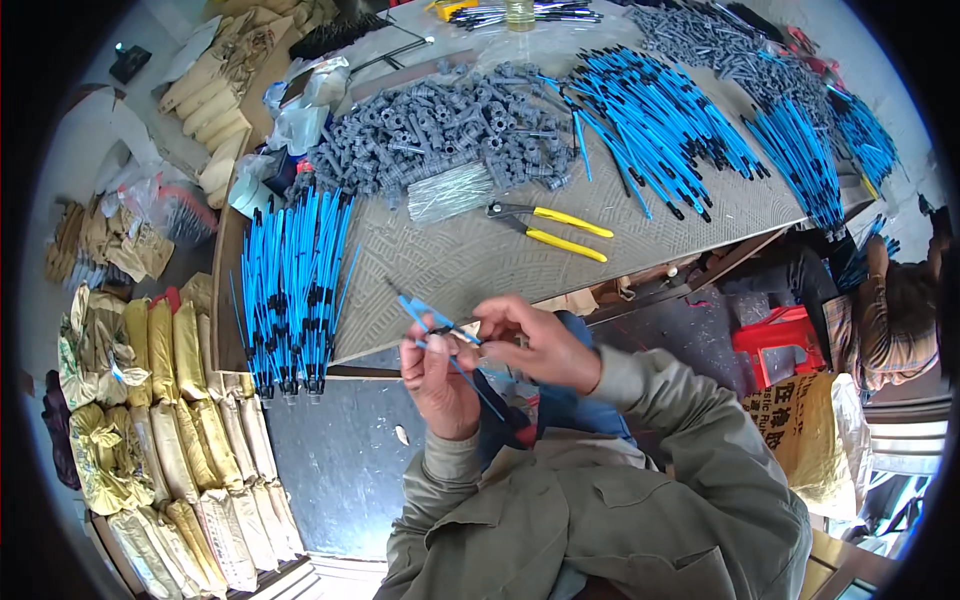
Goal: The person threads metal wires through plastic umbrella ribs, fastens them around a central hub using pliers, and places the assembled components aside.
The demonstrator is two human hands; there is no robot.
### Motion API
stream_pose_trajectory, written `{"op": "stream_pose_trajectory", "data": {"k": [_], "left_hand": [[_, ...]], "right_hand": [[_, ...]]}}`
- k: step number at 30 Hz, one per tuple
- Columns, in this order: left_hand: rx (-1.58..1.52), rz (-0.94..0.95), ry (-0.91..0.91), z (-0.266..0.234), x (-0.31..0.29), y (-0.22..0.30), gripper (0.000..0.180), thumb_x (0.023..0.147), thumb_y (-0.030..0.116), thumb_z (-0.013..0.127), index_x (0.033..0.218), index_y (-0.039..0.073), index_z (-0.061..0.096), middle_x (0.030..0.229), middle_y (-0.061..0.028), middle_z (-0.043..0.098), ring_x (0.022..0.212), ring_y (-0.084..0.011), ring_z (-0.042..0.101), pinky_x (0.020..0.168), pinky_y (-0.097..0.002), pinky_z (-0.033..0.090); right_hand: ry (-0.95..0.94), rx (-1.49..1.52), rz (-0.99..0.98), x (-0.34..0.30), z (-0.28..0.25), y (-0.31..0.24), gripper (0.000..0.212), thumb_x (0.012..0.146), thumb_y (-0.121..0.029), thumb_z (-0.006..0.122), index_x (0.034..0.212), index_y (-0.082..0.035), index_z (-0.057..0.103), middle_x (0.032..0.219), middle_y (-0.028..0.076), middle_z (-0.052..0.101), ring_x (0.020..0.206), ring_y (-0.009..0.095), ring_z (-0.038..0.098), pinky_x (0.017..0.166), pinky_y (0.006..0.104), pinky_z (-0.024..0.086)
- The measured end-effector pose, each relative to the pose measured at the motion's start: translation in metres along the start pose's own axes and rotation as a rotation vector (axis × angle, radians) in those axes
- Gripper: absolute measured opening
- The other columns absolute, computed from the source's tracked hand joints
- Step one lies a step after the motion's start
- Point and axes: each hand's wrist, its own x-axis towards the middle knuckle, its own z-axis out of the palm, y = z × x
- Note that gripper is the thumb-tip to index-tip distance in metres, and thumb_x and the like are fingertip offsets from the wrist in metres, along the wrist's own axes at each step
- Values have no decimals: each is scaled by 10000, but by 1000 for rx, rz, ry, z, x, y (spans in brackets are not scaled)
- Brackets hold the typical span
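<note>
Over the table's near edge, my left hand [440,388] pinches thin blue rods [465,376] joined at a small black fitting. One rod slants down past the fingers, and another points up and left with a dark tip. My right hand [540,345] is closed at the right end of a rod, thumb and fingertips together; any small part there is hidden. Beyond my hands lie pliers [570,232] with yellow handles, jaws to the left. A bundle of blue rods with black fittings [295,290] lies left of my hands, overhanging the edge.
On the table [400,250] stand a heap of grey plastic parts [430,135], a stack of thin clear sticks [450,190] and more blue rods [660,130]. Filled sacks [180,430] are stacked at left. At right are a red stool [780,345] and another person [890,320].
</note>
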Motion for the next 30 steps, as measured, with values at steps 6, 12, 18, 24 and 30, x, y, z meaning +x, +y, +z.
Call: {"op": "stream_pose_trajectory", "data": {"k": [6, 12, 18, 24, 30], "left_hand": [[-230, -73, -90, -15, 5, 40, 222, 909, 172, 515, 1095, 64, 462, 611, -29, 486, 396, -85, 379, 364, -193, 329], [-204, -90, -8, -15, -12, 46, 227, 920, 198, 496, 1096, 68, 437, 608, -54, 519, 362, -102, 405, 346, -190, 353], [-12, -79, -202, -40, -30, 40, 204, 931, 252, 465, 1013, 65, 471, 912, -173, 598, 667, -233, 596, 598, -312, 505], [-28, -108, -359, -9, -10, 39, 307, 939, 337, 428, 994, 40, 488, 1127, -307, 522, 993, -410, 570, 868, -458, 477], [227, -241, -147, 1, -4, 31, 386, 958, 358, 357, 991, -2, 492, 1057, -232, 565, 943, -324, 600, 818, -408, 498]], "right_hand": [[500, -1337, -91, 71, -210, 33, 107, 802, -103, 532, 866, -32, 578, 819, 163, 605, 740, 314, 593, 607, 367, 475], [503, -1582, 284, 107, -269, 51, 202, 770, -217, 599, 743, -17, 577, 771, 194, 610, 697, 380, 585, 598, 455, 446], [732, -1069, -90, 33, -198, -39, 152, 838, -140, 561, 770, -8, 594, 687, 97, 598, 595, 225, 562, 538, 337, 422], [539, -345, -105, -89, -102, -68, 100, 825, -33, 543, 727, -24, 554, 679, 11, 525, 592, 87, 444, 530, 236, 356], [31, 139, -10, -115, -47, -52, 42, 825, -32, 574, 810, 7, 571, 779, 31, 536, 682, 114, 485, 628, 249, 386]]}}
